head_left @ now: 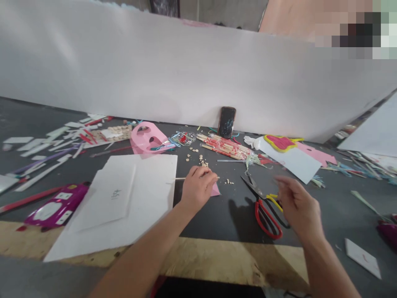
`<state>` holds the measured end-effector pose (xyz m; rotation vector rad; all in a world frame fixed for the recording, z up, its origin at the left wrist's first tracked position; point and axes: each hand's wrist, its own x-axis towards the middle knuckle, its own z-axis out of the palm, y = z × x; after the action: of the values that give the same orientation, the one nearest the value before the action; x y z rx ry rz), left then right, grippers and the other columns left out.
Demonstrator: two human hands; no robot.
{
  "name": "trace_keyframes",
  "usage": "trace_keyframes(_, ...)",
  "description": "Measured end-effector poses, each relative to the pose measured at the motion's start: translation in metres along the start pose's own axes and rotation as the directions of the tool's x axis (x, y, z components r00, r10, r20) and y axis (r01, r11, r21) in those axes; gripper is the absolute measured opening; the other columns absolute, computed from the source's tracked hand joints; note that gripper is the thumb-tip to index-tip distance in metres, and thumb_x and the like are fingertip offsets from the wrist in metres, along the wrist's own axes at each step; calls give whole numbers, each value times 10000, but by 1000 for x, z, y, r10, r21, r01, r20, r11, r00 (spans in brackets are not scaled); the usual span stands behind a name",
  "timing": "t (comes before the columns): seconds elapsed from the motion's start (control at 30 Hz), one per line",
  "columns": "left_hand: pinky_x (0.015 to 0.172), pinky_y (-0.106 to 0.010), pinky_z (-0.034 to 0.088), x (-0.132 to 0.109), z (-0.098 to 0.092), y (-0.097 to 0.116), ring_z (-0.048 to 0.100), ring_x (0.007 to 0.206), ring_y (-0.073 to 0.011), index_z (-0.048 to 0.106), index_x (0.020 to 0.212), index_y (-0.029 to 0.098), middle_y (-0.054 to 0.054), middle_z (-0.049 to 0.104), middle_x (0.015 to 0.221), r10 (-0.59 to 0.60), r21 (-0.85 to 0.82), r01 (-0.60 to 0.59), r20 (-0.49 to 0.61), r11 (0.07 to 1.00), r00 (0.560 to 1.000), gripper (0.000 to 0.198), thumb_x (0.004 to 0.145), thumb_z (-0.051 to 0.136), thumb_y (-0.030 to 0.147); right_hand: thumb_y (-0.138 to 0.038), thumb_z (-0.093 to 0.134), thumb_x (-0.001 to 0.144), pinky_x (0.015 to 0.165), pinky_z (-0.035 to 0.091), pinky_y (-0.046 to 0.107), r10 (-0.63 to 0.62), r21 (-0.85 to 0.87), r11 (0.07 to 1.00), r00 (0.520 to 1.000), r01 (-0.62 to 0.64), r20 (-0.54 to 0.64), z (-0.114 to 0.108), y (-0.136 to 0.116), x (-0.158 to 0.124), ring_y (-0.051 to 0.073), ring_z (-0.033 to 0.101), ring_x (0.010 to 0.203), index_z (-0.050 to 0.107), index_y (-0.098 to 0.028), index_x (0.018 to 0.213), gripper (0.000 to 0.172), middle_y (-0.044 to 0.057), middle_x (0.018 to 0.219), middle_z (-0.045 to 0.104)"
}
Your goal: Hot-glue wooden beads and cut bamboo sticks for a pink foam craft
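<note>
My left hand [197,187] is closed in a pinch on a thin wooden stick [179,179] that lies level over the dark table. It rests over a small pink piece [216,191]. My right hand [297,203] hovers blurred above red-handled scissors [264,209] that lie open on the table; its fingers are smeared, and a bit of yellow shows beside them. Small wooden beads [198,158] are scattered just beyond the left hand.
White paper sheets [124,198] lie at the left with a magenta toy car [57,207]. A pink mask [146,138], a bundle of sticks [221,145], a phone [227,121] leaning on a white board, and a yellow-edged pink shape [281,142] lie further back. The table's plywood edge [217,260] runs near me.
</note>
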<state>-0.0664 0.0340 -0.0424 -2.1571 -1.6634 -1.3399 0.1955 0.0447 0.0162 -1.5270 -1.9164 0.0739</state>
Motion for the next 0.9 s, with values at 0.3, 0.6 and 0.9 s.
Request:
trace_keyframes(0.3, 802, -350, 475, -2, -1, 4, 549, 884, -195, 687, 850, 196, -59, 637, 883, 64, 42, -63, -30, 997, 997, 161, 881, 529, 203, -356, 488, 871, 939, 482, 412, -4, 192, 981, 1000, -1, 26, -11, 37, -44, 271, 568, 1157, 507, -219, 1185, 343, 161, 1349, 472)
trace_keyframes(0.6, 817, -353, 477, 14, -40, 19, 569, 885, -200, 672, 879, 191, -70, 632, 893, 182, 111, -159, -246, 981, 952, 90, 836, 598, 164, -485, 564, 802, 569, 556, 326, 194, 431, 865, 964, -256, 182, -30, 21, -54, 205, 676, 625, 570, -222, 1105, 402, 69, 827, 708)
trace_keyframes(0.9, 764, -323, 505, -16, -88, 41, 596, 841, -181, 650, 954, 206, -54, 621, 897, 226, 161, -194, -209, 968, 951, 185, 809, 618, 95, -644, 430, 832, 429, 455, 285, 365, 807, 392, 880, -441, 304, -37, 1, -58, 141, 473, 369, 603, -234, 972, 466, -42, 468, 487)
